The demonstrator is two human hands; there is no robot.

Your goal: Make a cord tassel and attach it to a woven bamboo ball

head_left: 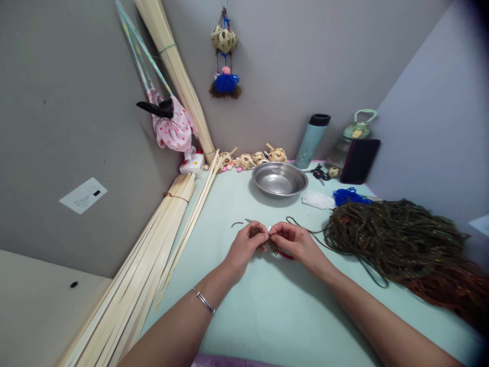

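My left hand point(243, 246) is closed around a small brown yarn tassel point(272, 246), near the middle of the table. Close against it, my right hand point(297, 242) pinches at the same tassel with thumb and forefinger. Its exact grip on the strands is too small to make out. Scissors with a red handle point(286, 255) lie beneath my hands, mostly hidden; a pointed blade shows past the left fingers. A short cut piece of brown cord point(237, 223) lies to the left. Right of my hands spreads a large heap of dark brown yarn point(389, 239), one loose strand trailing toward them.
A steel bowl point(280, 179) stands behind my hands. Long pale bamboo strips point(153, 255) line the left side. At the back are woven balls point(246, 161), a blue tumbler point(312, 142), a green-lidded bottle point(357, 132), a phone point(359, 161) and blue yarn point(350, 195).
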